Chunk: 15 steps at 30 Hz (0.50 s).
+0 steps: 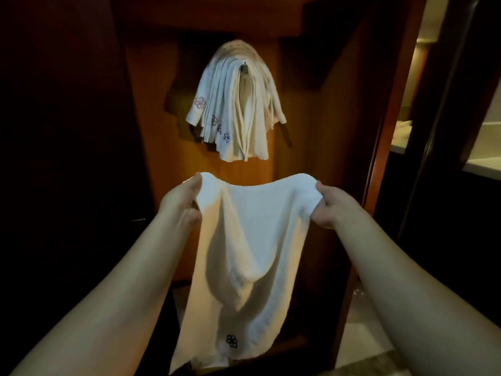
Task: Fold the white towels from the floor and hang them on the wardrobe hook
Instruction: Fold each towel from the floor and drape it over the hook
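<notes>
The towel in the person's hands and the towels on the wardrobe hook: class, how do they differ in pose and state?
The held towel hangs spread out as one sheet, gripped at its top corners by the left hand and right hand; the hung towels are folded and draped in a bunch over the hook. The held towel's flower emblem looks dark, those on the hung towels pinkish or purple. The held towel is lower in the view. All are white.

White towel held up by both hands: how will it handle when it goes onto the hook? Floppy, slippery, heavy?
Likely very floppy: the white towel sags between the left hand and right hand and hangs in loose folds. Probably light, since pinches at the top corners carry it. Terry surface looks grippy, but the hook already carries a thick stack of hung towels, so it may slide off.
</notes>
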### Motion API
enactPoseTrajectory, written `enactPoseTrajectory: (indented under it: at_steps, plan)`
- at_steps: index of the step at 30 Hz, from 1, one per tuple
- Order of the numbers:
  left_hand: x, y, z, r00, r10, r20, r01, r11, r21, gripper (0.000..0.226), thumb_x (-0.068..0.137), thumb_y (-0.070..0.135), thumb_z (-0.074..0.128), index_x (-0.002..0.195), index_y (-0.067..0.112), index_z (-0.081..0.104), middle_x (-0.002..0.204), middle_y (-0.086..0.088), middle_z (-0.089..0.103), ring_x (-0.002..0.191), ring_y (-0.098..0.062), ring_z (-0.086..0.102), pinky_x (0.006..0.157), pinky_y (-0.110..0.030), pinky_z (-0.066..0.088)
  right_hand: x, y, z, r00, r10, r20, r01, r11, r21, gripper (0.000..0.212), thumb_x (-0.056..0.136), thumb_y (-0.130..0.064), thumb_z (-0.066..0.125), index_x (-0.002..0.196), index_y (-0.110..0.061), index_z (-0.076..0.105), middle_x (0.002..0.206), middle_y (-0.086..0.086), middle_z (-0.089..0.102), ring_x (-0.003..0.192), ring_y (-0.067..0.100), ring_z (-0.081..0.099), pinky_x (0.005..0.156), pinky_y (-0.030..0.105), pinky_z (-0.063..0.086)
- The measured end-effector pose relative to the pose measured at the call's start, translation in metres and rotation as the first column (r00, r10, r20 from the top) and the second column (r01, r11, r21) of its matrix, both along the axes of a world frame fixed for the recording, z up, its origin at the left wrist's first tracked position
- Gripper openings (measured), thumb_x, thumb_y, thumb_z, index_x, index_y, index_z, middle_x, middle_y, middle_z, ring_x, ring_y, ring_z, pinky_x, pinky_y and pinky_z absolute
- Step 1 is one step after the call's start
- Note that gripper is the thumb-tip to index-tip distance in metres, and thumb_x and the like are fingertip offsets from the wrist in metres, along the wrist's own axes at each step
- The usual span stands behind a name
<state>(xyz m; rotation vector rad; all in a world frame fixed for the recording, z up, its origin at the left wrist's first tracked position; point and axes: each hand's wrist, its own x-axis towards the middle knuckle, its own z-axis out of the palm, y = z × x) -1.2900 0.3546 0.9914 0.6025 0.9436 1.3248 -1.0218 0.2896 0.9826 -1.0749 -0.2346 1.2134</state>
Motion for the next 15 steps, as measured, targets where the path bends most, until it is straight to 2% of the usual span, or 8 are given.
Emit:
enactPoseTrajectory:
  at_steps: [2, 3, 5, 6, 8, 10, 12, 15]
  plan:
    - [0.017, -0.016, -0.005, 0.999, -0.022, 0.035, 0.022, 1.0, -0.003, 0.023, 0.08, 0.022, 0.084, 0.093, 0.009, 0.071, 0.077, -0.011, 0.077, 0.063, -0.029, 0.075, 0.058, -0.046, 0.062, -0.037, -0.012, -0.003, 0.996, 0.069, -0.047, -0.065, 0.994, 0.087, 0.035, 0.108, -0.03, 0.047, 0.101, 0.001, 0.06, 0.084, 0.016, 0.077, 0.068, 0.031, 0.075, 0.074, 0.043, 0.052]
    - [0.026, -0.024, -0.006, 0.998, -0.049, 0.047, 0.049, 0.999, 0.012, 0.024, 0.08, 0.022, 0.083, 0.097, 0.008, 0.071, 0.08, -0.011, 0.078, 0.068, -0.03, 0.076, 0.06, -0.047, 0.062, -0.054, -0.017, -0.007, 0.997, 0.072, -0.009, -0.071, 0.988, 0.138, 0.035, 0.108, -0.031, 0.047, 0.112, 0.001, 0.059, 0.094, 0.014, 0.076, 0.083, 0.03, 0.077, 0.082, 0.043, 0.053]
    - [0.043, -0.042, -0.009, 0.986, -0.147, 0.075, 0.141, 0.987, 0.08, 0.023, 0.087, 0.021, 0.077, 0.102, 0.006, 0.07, 0.08, -0.012, 0.078, 0.071, -0.028, 0.076, 0.056, -0.043, 0.061, -0.083, -0.023, -0.014, 0.991, 0.03, 0.133, -0.059, 0.973, 0.223, 0.042, 0.105, -0.033, 0.052, 0.136, -0.005, 0.053, 0.126, 0.011, 0.067, 0.119, 0.032, 0.066, 0.101, 0.047, 0.052]
    - [0.05, -0.05, -0.01, 0.978, -0.192, 0.079, 0.184, 0.977, 0.107, 0.022, 0.089, 0.021, 0.074, 0.104, 0.005, 0.069, 0.081, -0.013, 0.077, 0.073, -0.028, 0.077, 0.056, -0.042, 0.061, -0.095, -0.027, -0.016, 0.983, 0.02, 0.182, -0.065, 0.967, 0.246, 0.043, 0.104, -0.035, 0.054, 0.139, -0.01, 0.053, 0.132, 0.011, 0.065, 0.121, 0.033, 0.064, 0.105, 0.049, 0.051]
    - [0.055, -0.063, -0.011, 0.969, -0.237, 0.076, 0.223, 0.963, 0.153, 0.022, 0.091, 0.021, 0.072, 0.107, 0.007, 0.067, 0.085, -0.015, 0.077, 0.08, -0.032, 0.077, 0.063, -0.044, 0.062, -0.111, -0.035, -0.017, 0.961, 0.032, 0.273, -0.105, 0.96, 0.258, 0.038, 0.102, -0.042, 0.055, 0.134, -0.022, 0.06, 0.123, 0.006, 0.071, 0.111, 0.028, 0.07, 0.099, 0.049, 0.055]
    - [0.053, -0.071, -0.013, 0.966, -0.257, 0.041, 0.242, 0.944, 0.223, 0.023, 0.093, 0.026, 0.07, 0.11, 0.011, 0.066, 0.09, -0.012, 0.077, 0.087, -0.032, 0.076, 0.071, -0.045, 0.062, -0.119, -0.04, -0.018, 0.911, -0.011, 0.413, -0.121, 0.949, 0.292, 0.031, 0.103, -0.044, 0.054, 0.128, -0.029, 0.066, 0.114, -0.002, 0.075, 0.103, 0.018, 0.073, 0.091, 0.04, 0.061]
    - [0.049, -0.078, -0.015, 0.958, -0.28, -0.065, 0.287, 0.91, 0.3, 0.024, 0.096, 0.032, 0.065, 0.113, 0.016, 0.068, 0.096, -0.008, 0.078, 0.092, -0.025, 0.076, 0.072, -0.037, 0.062, -0.123, -0.044, -0.019, 0.86, -0.074, 0.505, -0.125, 0.929, 0.349, 0.029, 0.105, -0.042, 0.051, 0.126, -0.031, 0.068, 0.116, -0.004, 0.074, 0.106, 0.014, 0.071, 0.09, 0.035, 0.061]
    - [0.045, -0.086, -0.017, 0.917, -0.273, -0.291, 0.373, 0.845, 0.383, 0.023, 0.102, 0.036, 0.055, 0.115, 0.024, 0.071, 0.105, -0.003, 0.077, 0.101, -0.015, 0.074, 0.079, -0.03, 0.058, -0.128, -0.048, -0.024, 0.791, -0.107, 0.603, -0.169, 0.908, 0.383, 0.03, 0.106, -0.044, 0.044, 0.127, -0.037, 0.065, 0.119, -0.008, 0.072, 0.112, 0.009, 0.067, 0.099, 0.039, 0.056]
